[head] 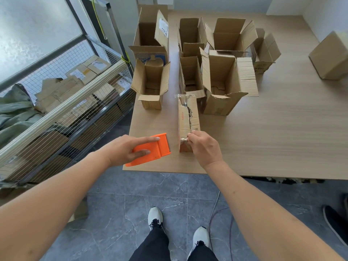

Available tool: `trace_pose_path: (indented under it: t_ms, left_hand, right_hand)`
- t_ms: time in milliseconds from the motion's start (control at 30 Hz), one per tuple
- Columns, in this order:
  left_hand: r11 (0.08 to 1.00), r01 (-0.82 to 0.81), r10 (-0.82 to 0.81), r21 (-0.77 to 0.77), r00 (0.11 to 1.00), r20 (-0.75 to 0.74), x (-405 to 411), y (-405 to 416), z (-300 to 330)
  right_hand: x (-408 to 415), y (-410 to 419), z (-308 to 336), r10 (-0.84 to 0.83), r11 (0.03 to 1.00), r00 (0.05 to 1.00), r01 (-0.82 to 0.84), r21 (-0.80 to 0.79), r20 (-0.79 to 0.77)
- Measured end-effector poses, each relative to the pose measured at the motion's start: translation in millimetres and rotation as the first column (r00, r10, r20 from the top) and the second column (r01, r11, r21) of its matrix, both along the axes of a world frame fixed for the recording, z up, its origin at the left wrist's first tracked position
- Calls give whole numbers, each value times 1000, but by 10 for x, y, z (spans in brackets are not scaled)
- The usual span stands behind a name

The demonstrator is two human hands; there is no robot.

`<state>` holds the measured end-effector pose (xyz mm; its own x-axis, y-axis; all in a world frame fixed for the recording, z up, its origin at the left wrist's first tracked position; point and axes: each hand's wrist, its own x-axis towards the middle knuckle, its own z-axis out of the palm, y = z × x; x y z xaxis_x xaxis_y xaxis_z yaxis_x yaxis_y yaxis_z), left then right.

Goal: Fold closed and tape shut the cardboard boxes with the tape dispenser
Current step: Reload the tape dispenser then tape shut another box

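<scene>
The closed, narrow brown cardboard box (188, 121) stands near the table's front edge, its long axis running from six o'clock toward twelve, away from the person. Its top is folded shut and carries a strip of glossy clear tape (184, 99) that wrinkles over the far end; the cardboard surface is scuffed, with torn print along the right edge. The right hand (204, 147) sits at the box's near end, fingers curled and pinching the tape there against the cardboard.

At nine o'clock from the box, just beside it, lies the bright orange plastic tape dispenser (150, 150), a flat wedge shape with a raised squared end pointing toward two o'clock. The left hand (126, 149) rests on it with the forefinger stretched straight along its upper edge and the thumb laid across its flat face; whether the other fingers wrap under it I cannot tell.

At twelve o'clock, a cluster of open corrugated cardboard boxes (222, 80) stands upright with flaps splayed. A sealed brown box (329, 55) sits well apart at two o'clock. All rest on the pale wood-grain table (282, 138). At nine o'clock a wire-mesh metal cart (75, 110) holds flattened cardboard.
</scene>
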<state>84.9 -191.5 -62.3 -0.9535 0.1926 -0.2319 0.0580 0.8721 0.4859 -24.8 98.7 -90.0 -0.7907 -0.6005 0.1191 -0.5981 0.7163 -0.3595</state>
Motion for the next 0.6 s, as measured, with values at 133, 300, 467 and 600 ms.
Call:
trace_pose_path:
  t_ms: [133,300,467,600]
  left_hand:
    - [999,-37,35,-32,998,-49,-99,153,16]
    - [976,-76,63,-202,996,-70,-321,437,102]
    - [941,-81,70,-328,997,-46,-551,772,198]
    - [909,-78,85,-409,996,-2,-699,923,298]
  right_hand:
    - [137,6,107,-15,999,999,14,-37,-30]
    - [235,-86,111,-50,999,991,48,-22,-124]
    - [255,-269,132,-106,993,980,114,39,-166]
    - [234,-367,121,-171,978,965,190,83,-199]
